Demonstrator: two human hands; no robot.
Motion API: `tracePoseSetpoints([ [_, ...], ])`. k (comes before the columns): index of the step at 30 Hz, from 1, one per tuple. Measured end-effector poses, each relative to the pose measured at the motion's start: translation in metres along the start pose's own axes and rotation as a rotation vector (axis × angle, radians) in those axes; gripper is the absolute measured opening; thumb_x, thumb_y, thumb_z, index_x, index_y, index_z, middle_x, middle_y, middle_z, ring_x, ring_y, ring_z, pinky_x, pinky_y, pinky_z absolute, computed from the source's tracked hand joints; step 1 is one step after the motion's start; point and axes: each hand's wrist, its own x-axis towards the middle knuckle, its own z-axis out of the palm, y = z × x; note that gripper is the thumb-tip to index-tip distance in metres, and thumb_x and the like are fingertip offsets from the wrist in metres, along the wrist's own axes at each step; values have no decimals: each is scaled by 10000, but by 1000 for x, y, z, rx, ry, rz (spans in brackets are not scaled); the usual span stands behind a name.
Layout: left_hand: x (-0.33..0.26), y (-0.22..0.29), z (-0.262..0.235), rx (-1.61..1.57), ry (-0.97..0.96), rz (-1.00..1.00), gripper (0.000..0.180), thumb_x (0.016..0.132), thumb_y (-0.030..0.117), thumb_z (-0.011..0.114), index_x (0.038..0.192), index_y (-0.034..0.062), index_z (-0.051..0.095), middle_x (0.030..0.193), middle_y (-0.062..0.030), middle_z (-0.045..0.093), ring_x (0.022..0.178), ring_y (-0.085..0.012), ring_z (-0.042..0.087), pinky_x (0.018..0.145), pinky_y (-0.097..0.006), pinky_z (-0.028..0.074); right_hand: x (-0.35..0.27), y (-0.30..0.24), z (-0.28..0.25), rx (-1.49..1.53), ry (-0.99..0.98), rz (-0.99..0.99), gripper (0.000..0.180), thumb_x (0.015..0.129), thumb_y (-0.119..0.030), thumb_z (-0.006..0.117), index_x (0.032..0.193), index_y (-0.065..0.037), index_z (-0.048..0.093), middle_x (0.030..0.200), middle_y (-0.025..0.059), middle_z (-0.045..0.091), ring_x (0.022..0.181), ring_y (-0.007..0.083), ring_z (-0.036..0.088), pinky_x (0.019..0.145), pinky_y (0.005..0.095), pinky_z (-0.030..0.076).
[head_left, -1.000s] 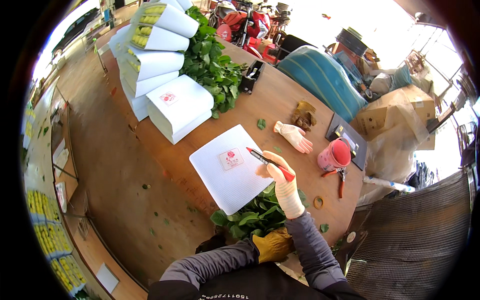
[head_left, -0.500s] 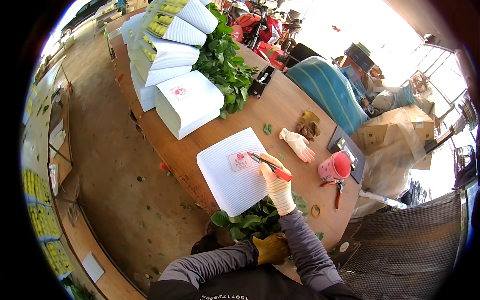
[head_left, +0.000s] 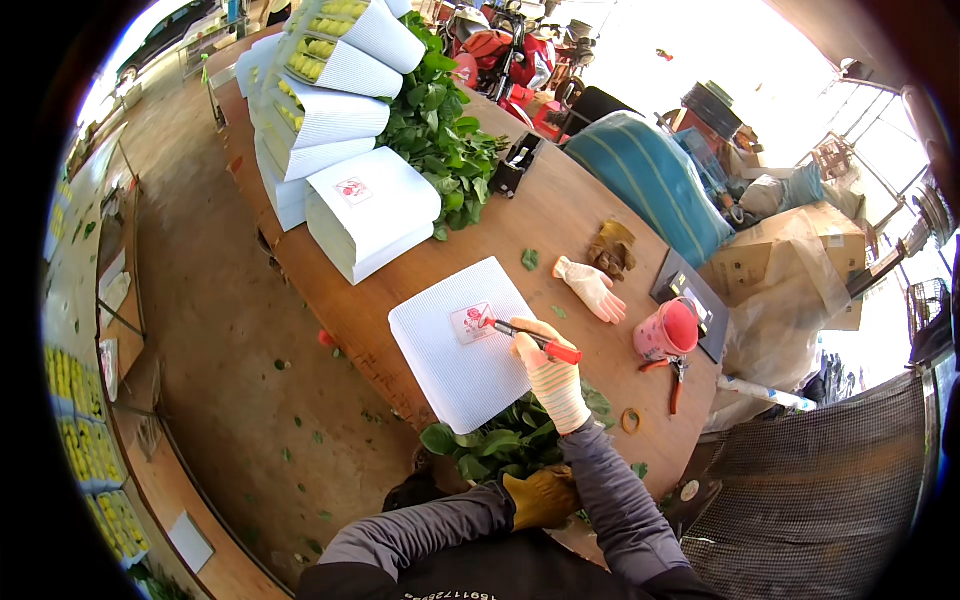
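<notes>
A square bundle wrapped in white corrugated paper (head_left: pixel 450 375) lies on the wooden table in front of me, a red printed label on its face. Green leaves (head_left: pixel 505 440) stick out at its near end. My right hand (head_left: pixel 552 375), in a white striped glove, pinches a black marker pen (head_left: pixel 530 334) with a red end. The pen's tip is at the label. Beneath my right forearm, my left hand (head_left: pixel 538 498) in a yellow-brown glove is closed at the stem end of the leaves; its fingers are partly hidden.
Similar wrapped bundles with yellow-green buds (head_left: pixel 330 115) are stacked at the far left. Right of the bundle lie a white glove (head_left: pixel 592 287), a brown glove (head_left: pixel 612 250), a pink bucket (head_left: pixel 664 332), red-handled pliers (head_left: pixel 676 385) and a tape ring (head_left: pixel 630 421). A motorcycle (head_left: pixel 525 62) stands behind.
The pen's tip has moved slightly left and down across the label, with my right hand following. My left hand stays in place. The view has shifted slightly.
</notes>
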Motion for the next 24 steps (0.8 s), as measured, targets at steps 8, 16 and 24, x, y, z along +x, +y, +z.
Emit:
tracePoseSetpoints([
  [8, 20, 22, -15, 254, 98, 170, 290, 843, 172, 610, 1105, 53, 648, 1134, -165, 687, 1135, -342, 658, 990, -464, 522, -36, 56, -133, -397, 220, -293, 335, 893, -3, 689, 1222, -64, 699, 884, 19, 698, 766, 122, 635, 736, 280, 517],
  [16, 61, -36, 27, 764, 24, 70, 478, 680, 222, 784, 1113, 56, 669, 1058, -204, 700, 1026, -402, 655, 1003, -514, 447, -119, 173, -275, -1554, 206, -1, 588, 788, -163, 693, 1365, -117, 590, 966, 124, 697, 908, 344, 672, 827, 448, 532],
  [24, 70, 1, -54, 585, -94, 152, 636, 573, 290, 865, 1143, 118, 642, 857, -100, 670, 824, -311, 673, 762, -444, 468, -204, 144, -286, -438, 611, 203, 587, 1018, -174, 620, 1559, -67, 419, 1195, 129, 722, 1022, 221, 691, 865, 335, 537],
])
